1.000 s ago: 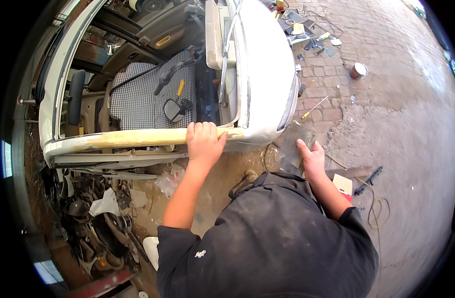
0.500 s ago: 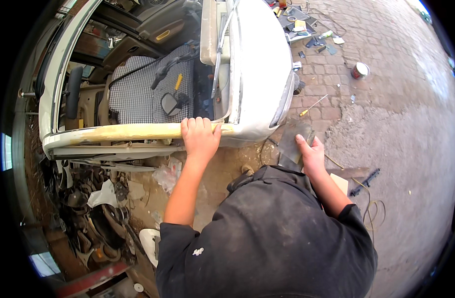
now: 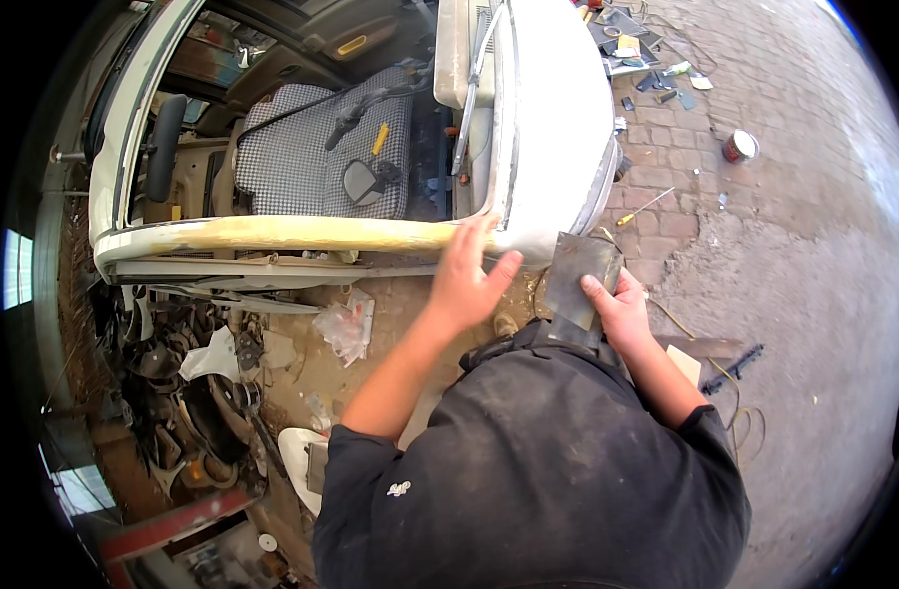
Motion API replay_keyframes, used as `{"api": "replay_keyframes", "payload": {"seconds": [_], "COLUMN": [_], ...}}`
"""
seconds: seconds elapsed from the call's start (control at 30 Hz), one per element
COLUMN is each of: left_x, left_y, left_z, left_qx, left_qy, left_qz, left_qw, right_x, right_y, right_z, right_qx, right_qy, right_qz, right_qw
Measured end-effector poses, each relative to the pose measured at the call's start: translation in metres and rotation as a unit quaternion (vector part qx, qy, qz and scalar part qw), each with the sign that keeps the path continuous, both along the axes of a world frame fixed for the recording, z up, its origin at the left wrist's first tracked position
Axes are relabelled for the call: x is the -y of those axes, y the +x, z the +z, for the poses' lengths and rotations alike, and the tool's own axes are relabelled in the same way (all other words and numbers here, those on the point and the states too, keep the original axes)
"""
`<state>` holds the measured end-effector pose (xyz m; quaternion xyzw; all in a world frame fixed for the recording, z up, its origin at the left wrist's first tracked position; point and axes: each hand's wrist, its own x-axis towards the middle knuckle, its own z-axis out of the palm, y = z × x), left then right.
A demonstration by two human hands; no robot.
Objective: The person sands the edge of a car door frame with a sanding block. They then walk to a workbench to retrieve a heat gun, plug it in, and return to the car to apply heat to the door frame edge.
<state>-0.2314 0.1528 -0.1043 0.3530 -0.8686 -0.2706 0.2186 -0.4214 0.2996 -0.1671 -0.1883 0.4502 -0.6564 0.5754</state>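
My left hand (image 3: 466,285) is open, thumb and fingers apart, at the right end of a car pillar (image 3: 302,234) coated in yellowish filler. Its fingertips overlap the pillar's edge; whether they touch it I cannot tell. In my right hand (image 3: 621,309) is a thin, flat dark grey sheet (image 3: 579,270), perhaps sandpaper, pinched under the thumb in front of my waist. The white car body (image 3: 557,108) lies beyond both hands. Through the open window frame show a checkered seat (image 3: 302,177) and a yellow-handled tool (image 3: 381,138) on it.
Loose car parts (image 3: 209,412) pile up at the lower left beside a clear plastic bag (image 3: 346,329). On the paving to the right are a screwdriver (image 3: 646,205), a can (image 3: 739,147), scattered tools (image 3: 655,74), a thin hose (image 3: 739,393) and a black bar (image 3: 734,368).
My left hand has let go of the pillar and slid right along it, its fingers spreading. The right hand has raised and turned the sheet, so its face shows more. The view has shifted slightly.
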Motion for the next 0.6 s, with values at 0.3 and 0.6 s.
{"api": "replay_keyframes", "payload": {"seconds": [0.3,0.6], "left_x": [-0.046,-0.045], "left_y": [0.003,0.025], "left_z": [-0.019,-0.012], "left_qx": [-0.280,-0.247], "left_qy": [0.580,0.566], "left_qz": [-0.044,-0.060], "left_qw": [0.763,0.784], "right_x": [0.014,0.045], "right_y": [0.027,-0.012], "right_z": [0.027,-0.002], "right_qx": [-0.013,-0.148], "right_qy": [-0.080,0.035], "right_qz": [0.086,-0.098], "right_qw": [0.993,0.984]}}
